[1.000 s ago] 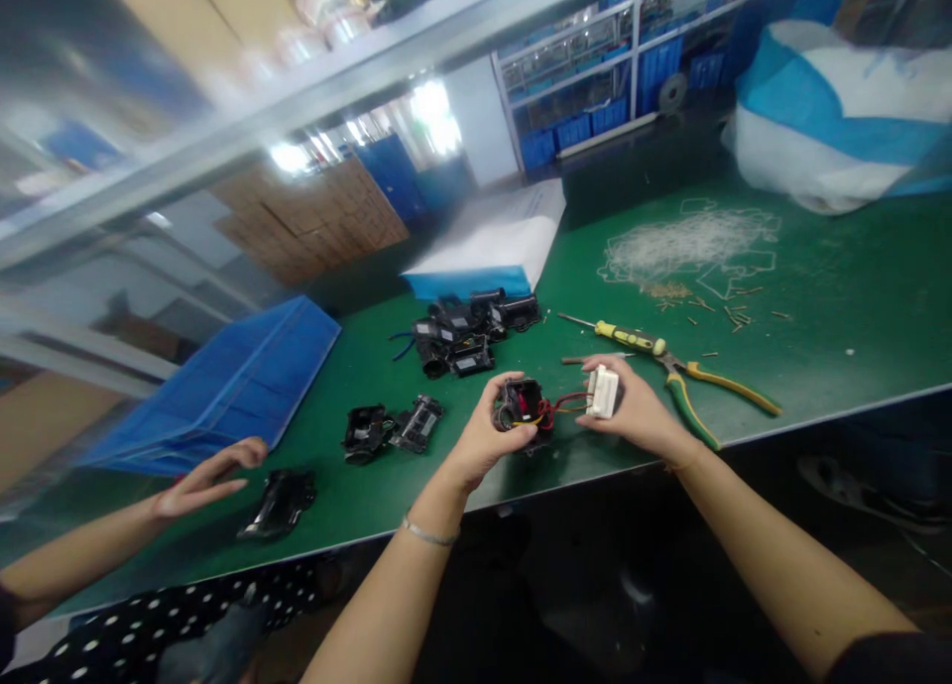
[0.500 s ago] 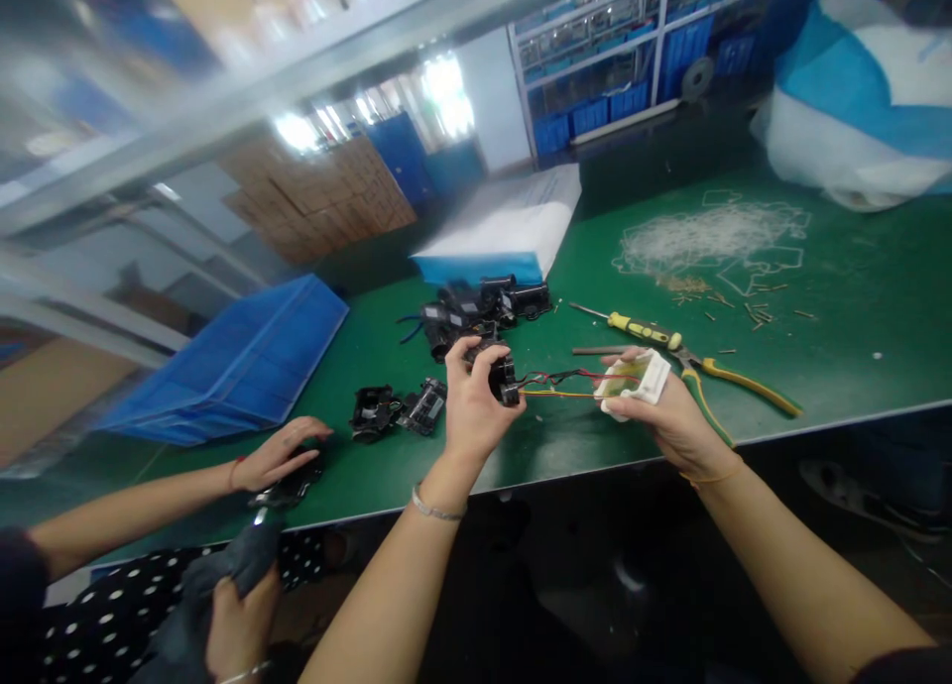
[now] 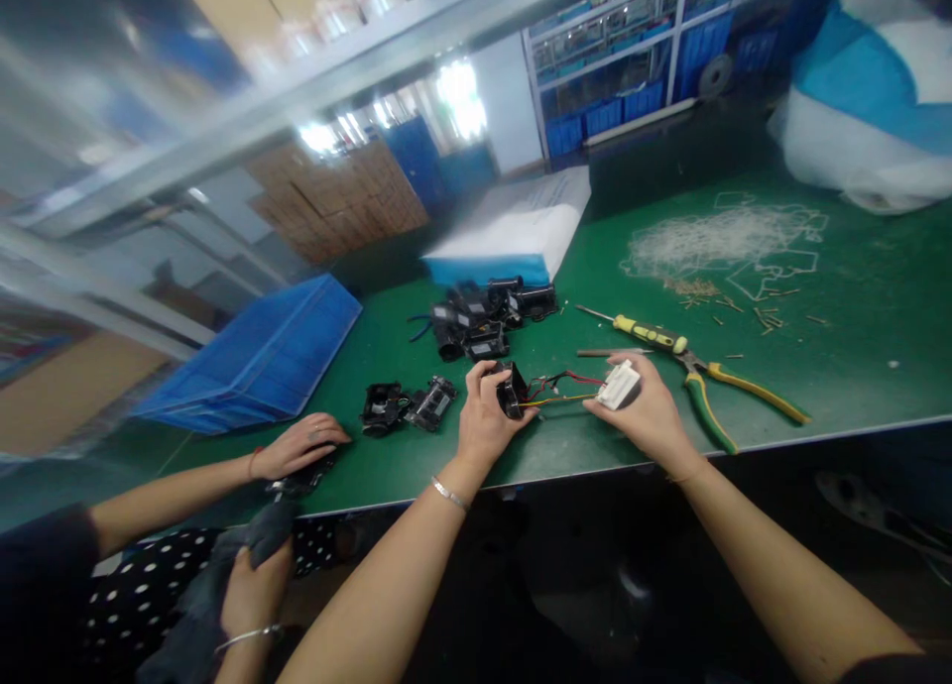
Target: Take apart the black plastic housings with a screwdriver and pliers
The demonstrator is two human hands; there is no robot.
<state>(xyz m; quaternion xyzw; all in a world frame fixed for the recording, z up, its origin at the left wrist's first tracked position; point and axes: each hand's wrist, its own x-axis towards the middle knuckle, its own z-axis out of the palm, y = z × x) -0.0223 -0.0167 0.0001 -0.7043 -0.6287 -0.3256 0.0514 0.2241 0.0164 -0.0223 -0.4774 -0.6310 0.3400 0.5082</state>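
Observation:
My left hand (image 3: 483,416) is closed around a black plastic housing (image 3: 512,392) just above the bench. My right hand (image 3: 649,411) grips a white plastic part (image 3: 619,385) between thumb and fingers. Red, black and yellow wires (image 3: 563,379) run from the black housing to the white part. Beyond my left hand lies a pile of black housings (image 3: 476,317). Two more black pieces, an open housing (image 3: 385,408) and a flatter part (image 3: 432,403), rest to its left. Close to my right hand are a yellow-handled screwdriver (image 3: 649,333) and pliers with green-yellow handles (image 3: 706,387).
At left a co-worker's hand (image 3: 301,446) rests on a black part. A blue bin (image 3: 260,362) tilts behind it. Farther back are a white-and-blue package (image 3: 513,228), a heap of clear thin loops (image 3: 721,243), small brass-coloured pins (image 3: 766,317) and a plastic bag (image 3: 870,109).
My right hand has turned the white part, so its outer face now shows instead of its hollow side. My left hand still holds the black housing, which has turned slightly. The view has shifted a little.

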